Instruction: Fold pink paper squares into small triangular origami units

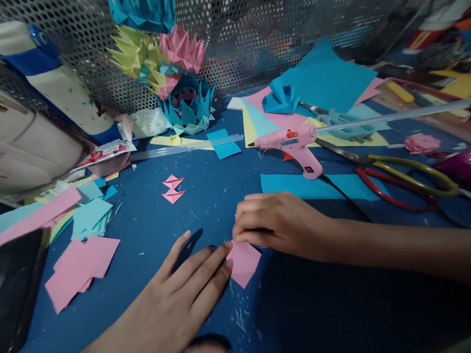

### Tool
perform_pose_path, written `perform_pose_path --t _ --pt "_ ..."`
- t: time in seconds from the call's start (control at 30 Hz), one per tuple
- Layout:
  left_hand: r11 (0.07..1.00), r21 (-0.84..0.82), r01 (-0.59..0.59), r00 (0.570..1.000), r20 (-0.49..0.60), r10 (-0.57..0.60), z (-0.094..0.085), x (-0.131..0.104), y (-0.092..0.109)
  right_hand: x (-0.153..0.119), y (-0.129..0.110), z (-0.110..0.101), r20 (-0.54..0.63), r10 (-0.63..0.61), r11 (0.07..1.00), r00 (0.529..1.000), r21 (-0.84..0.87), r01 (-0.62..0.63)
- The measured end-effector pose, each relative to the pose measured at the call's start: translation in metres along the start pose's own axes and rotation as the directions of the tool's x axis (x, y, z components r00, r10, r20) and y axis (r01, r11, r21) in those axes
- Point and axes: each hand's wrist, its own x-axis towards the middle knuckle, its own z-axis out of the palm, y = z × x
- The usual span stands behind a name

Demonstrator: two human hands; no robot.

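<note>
A small pink paper square (pixel 245 267) lies on the blue table, turned with one corner toward me. My left hand (pixel 189 290) is flat and spread, its index and middle fingertips pressing the paper's left edge. At the paper's top corner, my right hand (pixel 276 221) is curled with its fingers closed; they hide that corner. Two folded pink paper pieces (pixel 173 188) lie beyond my left hand. To the left sits a stack of pink paper squares (pixel 83 266), with light-blue squares (pixel 92 216) just behind it.
A pink glue gun (pixel 292 143) with a long glue stick lies beyond my right hand, its cord running right. Red and yellow-handled scissors (pixel 399 182) are at right. Folded paper flowers (pixel 187 103) stand at the back. A phone (pixel 16 295) lies at left.
</note>
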Motion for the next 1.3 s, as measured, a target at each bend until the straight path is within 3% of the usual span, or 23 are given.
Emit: perform_pose_path --t 0.13,0.4,0.63,0.8,1.0,1.17,1.3 --pt "1.000 -0.001 0.018 1.000 -0.021 -0.018 0.005 -0.005 0.003 0.005 -0.012 0.006 0.028 0.174 0.985 0.984 0.012 -0.174" --pt "1.000 0.028 0.010 0.998 -0.060 -0.009 0.009 -0.007 0.003 0.005 -0.019 0.003 0.060 0.236 0.971 0.970 0.026 -0.237" --pt "0.998 -0.009 0.056 0.992 -0.114 -0.057 0.015 -0.009 0.006 0.001 -0.017 0.016 -0.047 0.116 0.992 0.992 -0.049 -0.119" --pt "0.998 -0.006 0.058 0.992 -0.111 -0.058 0.016 -0.009 0.006 -0.006 -0.012 0.021 -0.097 -0.062 0.980 0.993 -0.192 0.042" --pt "0.998 0.051 0.034 0.996 -0.084 -0.029 0.012 -0.007 0.002 -0.008 -0.008 0.013 -0.085 -0.203 0.963 0.975 -0.196 0.183" --pt "0.993 0.115 0.002 1.000 0.004 -0.002 0.003 -0.003 0.001 -0.006 -0.009 0.003 -0.023 -0.235 0.948 0.972 -0.224 0.224" --pt "0.991 0.136 -0.007 1.000 0.008 0.006 -0.001 -0.002 -0.001 -0.007 -0.012 -0.007 0.066 -0.213 0.934 0.975 -0.279 0.223"
